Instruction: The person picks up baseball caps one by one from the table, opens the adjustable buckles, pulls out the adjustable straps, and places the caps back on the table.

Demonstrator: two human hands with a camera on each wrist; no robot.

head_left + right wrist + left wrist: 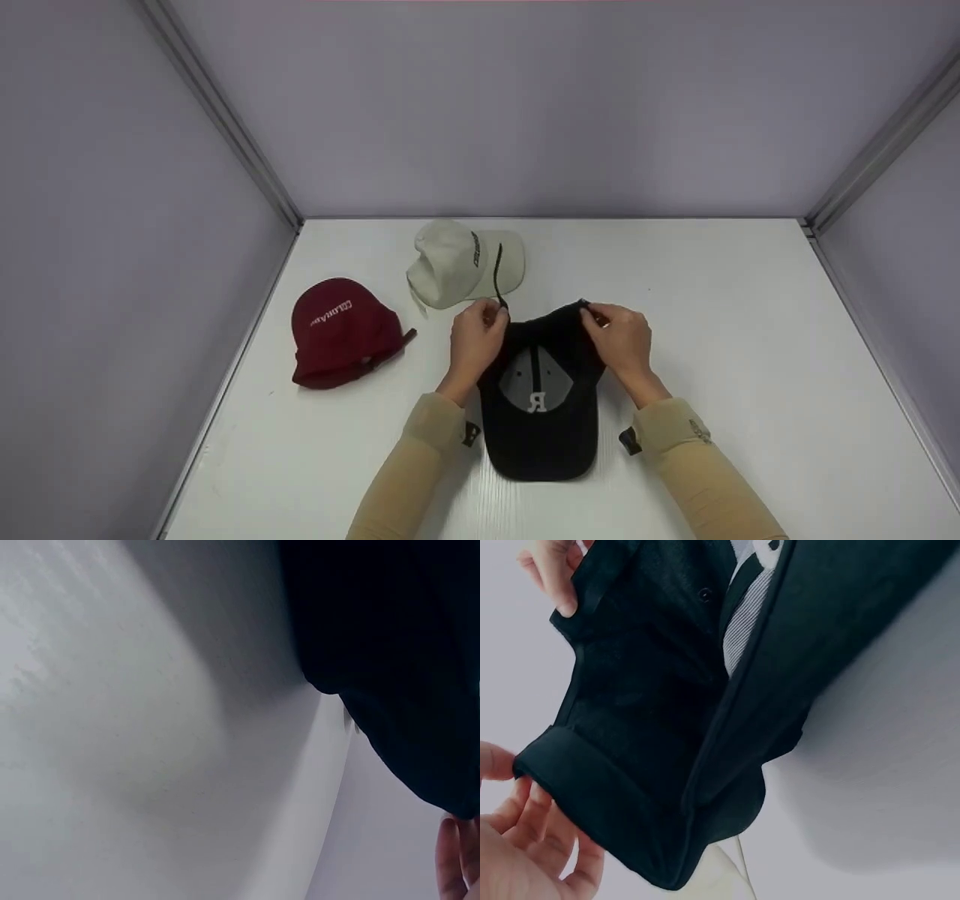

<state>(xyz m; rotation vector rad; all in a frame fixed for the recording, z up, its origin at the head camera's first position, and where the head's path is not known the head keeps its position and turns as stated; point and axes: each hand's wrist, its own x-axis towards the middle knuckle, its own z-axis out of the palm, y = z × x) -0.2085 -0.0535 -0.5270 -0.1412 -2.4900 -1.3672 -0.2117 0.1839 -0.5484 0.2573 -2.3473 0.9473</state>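
Note:
Both hands hold a black cap [540,454] by its back edge, brim toward the person and hollow inside facing up. A light letter shows through on its grey front panel [525,386]. My left hand [476,337] pinches the left back corner, where a thin dark strap [497,274] sticks up. At the right back corner, my right hand [628,337] pinches the edge between thumb and fingers. The left wrist view shows the left hand [532,851] curled on the sweatband, with the right hand [553,570] across the back opening. Fingers [452,859] meet the cap's edge in the right wrist view.
A beige cap [446,266] lies behind the black one, its brim partly crossed by the strap. To the left sits a dark red cap [341,330] with white lettering. The white table [750,337] is bounded by grey panels at the back and sides.

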